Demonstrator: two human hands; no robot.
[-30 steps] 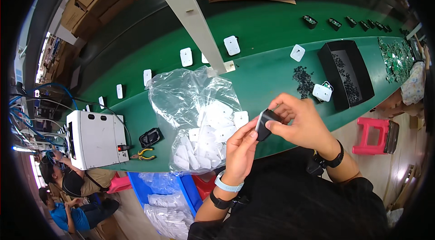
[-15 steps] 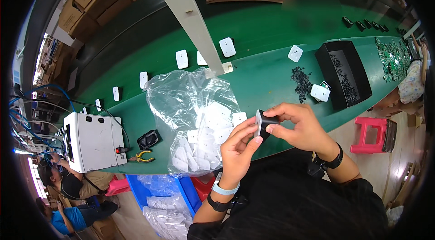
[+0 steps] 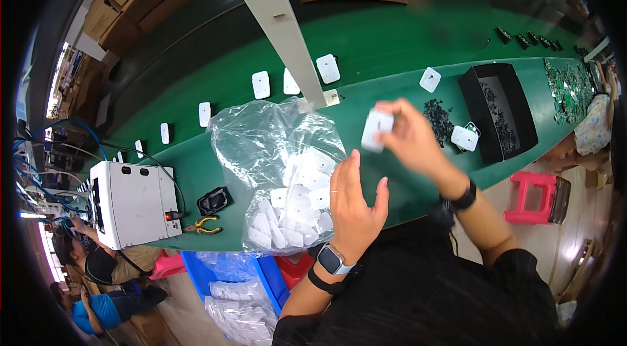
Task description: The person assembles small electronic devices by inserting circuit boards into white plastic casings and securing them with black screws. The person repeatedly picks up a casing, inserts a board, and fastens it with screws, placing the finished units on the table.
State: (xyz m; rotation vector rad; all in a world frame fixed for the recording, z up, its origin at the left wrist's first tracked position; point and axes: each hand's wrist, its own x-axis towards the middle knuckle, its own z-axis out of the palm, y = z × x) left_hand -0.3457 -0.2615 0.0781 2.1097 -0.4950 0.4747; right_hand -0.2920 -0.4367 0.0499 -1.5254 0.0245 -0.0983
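Observation:
My right hand (image 3: 415, 137), slightly blurred, pinches a white-faced plastic casing (image 3: 377, 130) above the green bench, its white face showing. Below it and to the left, my left hand (image 3: 356, 212) is empty with the fingers up and the thumb apart. A clear plastic bag (image 3: 245, 133) lies left of it, with a heap of white plastic covers (image 3: 300, 215). To the right of my right hand is a scatter of small black parts (image 3: 436, 114). Beside these sit a white cover with a green circuit board (image 3: 465, 138) and another white cover (image 3: 429, 79).
A black box (image 3: 471, 111) holding small black parts stands at right, near many green circuit boards (image 3: 567, 88). White-faced casings (image 3: 261, 84) line the belt behind a metal post (image 3: 281, 26). Left are a white machine (image 3: 136, 202), pliers (image 3: 208, 227) and a blue crate (image 3: 269, 277).
My left hand has let go of the casing and opened. The right hand has carried it up and forward, turning its white face into view.

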